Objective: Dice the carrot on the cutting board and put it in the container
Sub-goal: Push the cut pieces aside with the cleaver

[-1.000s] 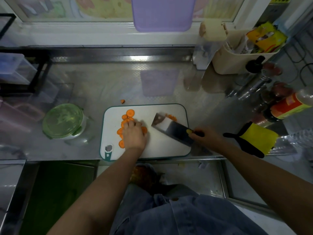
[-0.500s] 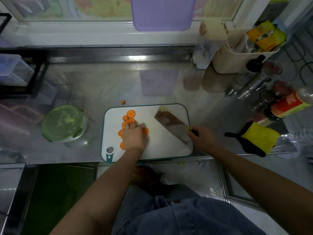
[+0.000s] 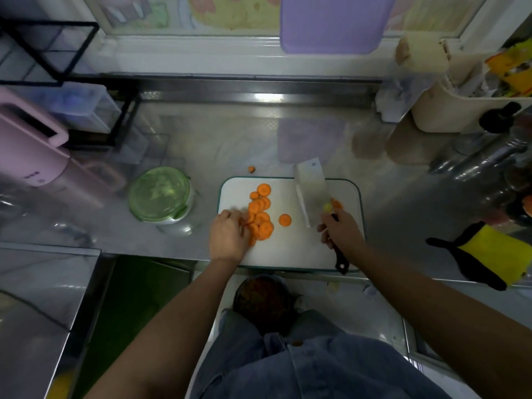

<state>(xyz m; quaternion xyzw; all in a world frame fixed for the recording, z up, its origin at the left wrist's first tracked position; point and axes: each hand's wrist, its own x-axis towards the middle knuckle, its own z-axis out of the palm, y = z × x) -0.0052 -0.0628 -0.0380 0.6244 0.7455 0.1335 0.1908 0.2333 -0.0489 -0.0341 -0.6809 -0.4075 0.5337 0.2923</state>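
Round glass container with green lid [image 3: 159, 194] sat closed on steel counter [image 3: 201, 139], left of board. Left hand [image 3: 229, 236] lay at left edge of orange carrot slices [image 3: 260, 217], fingers bent against pile but blurred: pinching or only touching, cannot tell. Slices were round, thin and overlapping, heaped on white teal-rimmed cutting board [image 3: 288, 251]. Lone slice [image 3: 285, 220] lay just right of heap. Right hand [image 3: 341, 233] wrapped black handle of broad steel cleaver [image 3: 311, 191].

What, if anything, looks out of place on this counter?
One small orange carrot piece lies on the steel counter just beyond the far edge of the white cutting board, away from the pile of round slices.
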